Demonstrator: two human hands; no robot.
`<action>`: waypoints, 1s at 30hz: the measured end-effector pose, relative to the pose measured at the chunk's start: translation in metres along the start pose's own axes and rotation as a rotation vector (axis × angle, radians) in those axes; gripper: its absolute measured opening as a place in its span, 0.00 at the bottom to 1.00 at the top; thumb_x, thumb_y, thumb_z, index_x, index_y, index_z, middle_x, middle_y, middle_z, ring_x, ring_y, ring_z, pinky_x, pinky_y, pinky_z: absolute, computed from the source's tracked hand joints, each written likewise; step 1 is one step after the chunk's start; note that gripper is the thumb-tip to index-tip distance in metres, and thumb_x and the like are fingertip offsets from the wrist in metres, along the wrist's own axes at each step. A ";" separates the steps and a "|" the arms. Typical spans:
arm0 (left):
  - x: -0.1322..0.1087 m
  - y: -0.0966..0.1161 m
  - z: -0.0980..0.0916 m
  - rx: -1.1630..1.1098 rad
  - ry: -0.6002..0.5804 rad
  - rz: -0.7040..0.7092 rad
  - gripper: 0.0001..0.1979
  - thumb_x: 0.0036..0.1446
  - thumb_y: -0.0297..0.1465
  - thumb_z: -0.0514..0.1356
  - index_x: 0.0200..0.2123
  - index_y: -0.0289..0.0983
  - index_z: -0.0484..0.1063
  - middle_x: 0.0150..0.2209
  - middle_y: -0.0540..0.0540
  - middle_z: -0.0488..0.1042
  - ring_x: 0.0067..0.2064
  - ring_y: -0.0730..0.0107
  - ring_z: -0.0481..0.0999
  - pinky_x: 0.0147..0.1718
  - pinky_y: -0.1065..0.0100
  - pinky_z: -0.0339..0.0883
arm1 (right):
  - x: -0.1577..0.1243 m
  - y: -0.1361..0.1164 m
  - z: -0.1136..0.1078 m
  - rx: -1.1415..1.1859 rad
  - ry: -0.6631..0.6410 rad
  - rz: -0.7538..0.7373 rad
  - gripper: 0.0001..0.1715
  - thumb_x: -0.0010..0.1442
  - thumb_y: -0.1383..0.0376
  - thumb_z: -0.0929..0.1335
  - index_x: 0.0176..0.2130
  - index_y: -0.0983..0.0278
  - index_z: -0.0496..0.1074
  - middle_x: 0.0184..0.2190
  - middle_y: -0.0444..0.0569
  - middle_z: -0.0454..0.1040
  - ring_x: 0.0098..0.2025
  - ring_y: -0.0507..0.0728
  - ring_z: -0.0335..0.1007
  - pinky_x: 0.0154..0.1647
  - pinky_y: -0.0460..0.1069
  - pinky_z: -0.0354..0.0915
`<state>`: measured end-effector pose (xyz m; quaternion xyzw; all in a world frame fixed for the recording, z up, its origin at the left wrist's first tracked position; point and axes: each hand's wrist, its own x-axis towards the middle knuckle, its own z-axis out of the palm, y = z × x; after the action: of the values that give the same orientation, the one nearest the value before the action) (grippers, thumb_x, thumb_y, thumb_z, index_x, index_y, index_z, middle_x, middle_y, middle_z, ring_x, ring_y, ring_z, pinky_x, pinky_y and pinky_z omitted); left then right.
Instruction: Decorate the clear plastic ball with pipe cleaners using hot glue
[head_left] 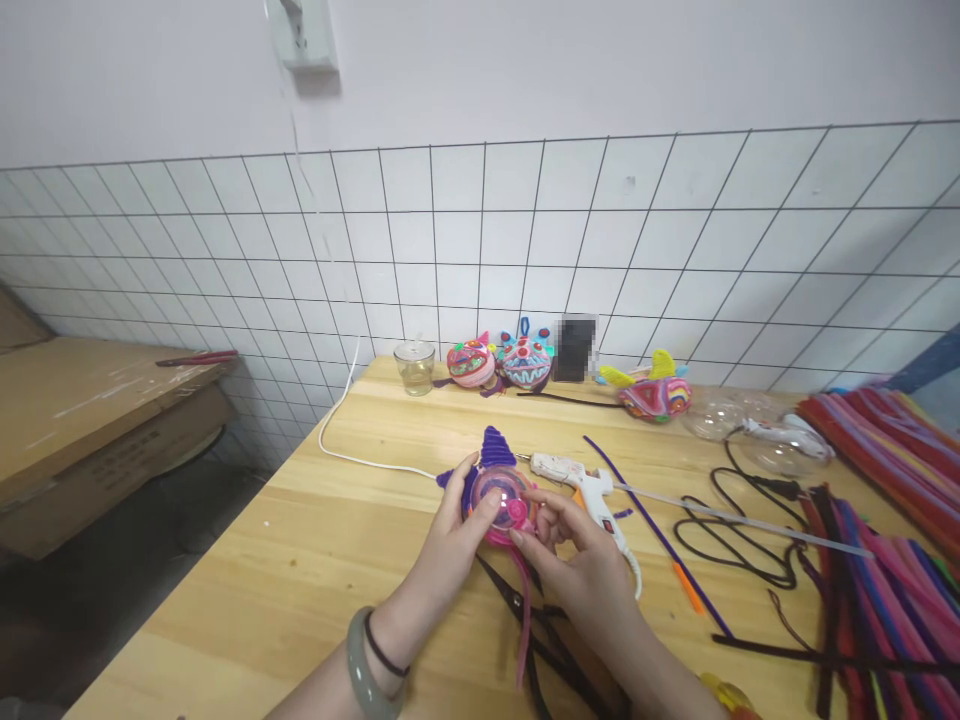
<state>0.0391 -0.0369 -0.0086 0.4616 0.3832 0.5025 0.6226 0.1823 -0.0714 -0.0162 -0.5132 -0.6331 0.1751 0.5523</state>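
Note:
A clear plastic ball (491,488) trimmed with pink, orange and purple pipe cleaners is in my left hand (444,548), its thumb across the front and fingers round the left side. A ribbed purple fin (496,448) stands up from its top, with more purple at the left. My right hand (585,555) is closed at the ball's lower right, beside a small pink coil (517,513). A pink pipe cleaner (523,620) runs from the right fingertips down toward me. Black-handled scissors (551,645) lie beneath my hands, partly covered.
A white glue gun (570,475) with a long glue stick lies right of the ball. Finished pipe-cleaner figures (525,360), a glass cup (415,368) and a dark blurred object (575,348) line the back. Bundles of pipe cleaners (892,600), a black cord (720,540) and clear shells (795,448) are rightward.

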 end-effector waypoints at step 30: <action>-0.002 -0.001 0.002 -0.035 0.018 -0.091 0.46 0.51 0.40 0.64 0.67 0.39 0.43 0.63 0.36 0.60 0.62 0.50 0.61 0.59 0.55 0.55 | 0.003 -0.012 -0.001 0.025 -0.019 0.163 0.10 0.50 0.62 0.69 0.34 0.64 0.75 0.18 0.38 0.60 0.21 0.52 0.61 0.24 0.47 0.62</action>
<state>0.0406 -0.0395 -0.0086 0.4279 0.4005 0.4845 0.6494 0.1779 -0.0737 -0.0053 -0.5543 -0.5922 0.2320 0.5367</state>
